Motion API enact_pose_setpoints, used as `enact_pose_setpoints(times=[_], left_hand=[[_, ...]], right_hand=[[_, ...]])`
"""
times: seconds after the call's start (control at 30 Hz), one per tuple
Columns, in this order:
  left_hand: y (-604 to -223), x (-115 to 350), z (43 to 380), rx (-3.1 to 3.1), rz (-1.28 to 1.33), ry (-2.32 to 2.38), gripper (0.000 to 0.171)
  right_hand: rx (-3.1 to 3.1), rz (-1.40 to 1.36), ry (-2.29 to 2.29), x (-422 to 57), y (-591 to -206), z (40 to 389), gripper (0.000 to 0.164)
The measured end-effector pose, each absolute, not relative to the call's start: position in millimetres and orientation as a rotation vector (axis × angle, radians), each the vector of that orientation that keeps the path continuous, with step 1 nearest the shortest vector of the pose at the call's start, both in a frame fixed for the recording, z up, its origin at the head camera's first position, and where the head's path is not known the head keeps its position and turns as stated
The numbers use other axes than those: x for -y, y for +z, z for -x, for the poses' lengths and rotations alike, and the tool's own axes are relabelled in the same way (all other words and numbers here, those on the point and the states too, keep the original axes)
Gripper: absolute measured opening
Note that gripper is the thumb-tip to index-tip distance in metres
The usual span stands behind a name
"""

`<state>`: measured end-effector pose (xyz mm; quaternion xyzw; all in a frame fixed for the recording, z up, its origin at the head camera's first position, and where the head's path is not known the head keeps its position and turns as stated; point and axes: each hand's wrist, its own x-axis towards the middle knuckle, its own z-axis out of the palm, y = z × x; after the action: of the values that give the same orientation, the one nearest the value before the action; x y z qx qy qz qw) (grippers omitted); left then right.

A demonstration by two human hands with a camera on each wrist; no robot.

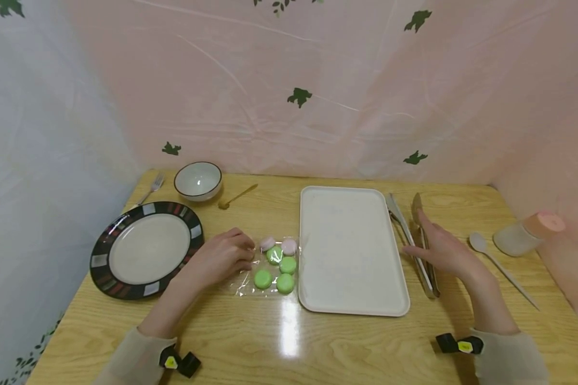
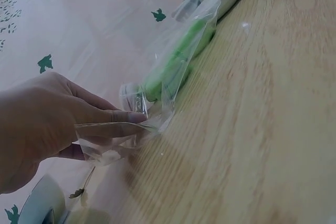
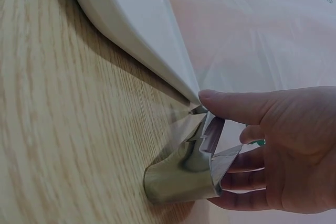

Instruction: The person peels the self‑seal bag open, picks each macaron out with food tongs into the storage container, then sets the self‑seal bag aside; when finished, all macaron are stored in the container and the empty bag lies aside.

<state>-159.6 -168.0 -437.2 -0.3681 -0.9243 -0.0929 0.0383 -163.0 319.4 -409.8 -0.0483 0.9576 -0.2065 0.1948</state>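
Note:
My left hand is at the left end of a clear plastic bag, its fingers pinching the loose film. Inside the bag lie several green macarons and two pale pink ones. At the other side, my right hand spreads over metal tongs, thumb on one side and fingers loosely stretched along the other. The tongs lie spread in a V beside a white rectangular tray. The bag's right edge lies against the tray's left rim.
At left stands a dark-rimmed plate, with a fork, a white bowl and a small gold spoon behind. A long-handled spoon and a pink-capped jar are at right. Fabric hangs around the table.

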Motion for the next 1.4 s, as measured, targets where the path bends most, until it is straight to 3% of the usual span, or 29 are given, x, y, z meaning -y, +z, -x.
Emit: enact_pose_setpoints(times=[0.37,1.4], left_hand=[[-436.7,167.7,159.3,2.804,1.157,-0.312,0.003],[-417.7,172.1,160.3,2.881,0.990,-0.775,0.009]], right_hand=[[-2.679,0.124,-0.585,-319.3,-409.2,162.0,0.105],[-2.713,0.111,-0.626,-316.1,-410.1,164.5,0.106]])
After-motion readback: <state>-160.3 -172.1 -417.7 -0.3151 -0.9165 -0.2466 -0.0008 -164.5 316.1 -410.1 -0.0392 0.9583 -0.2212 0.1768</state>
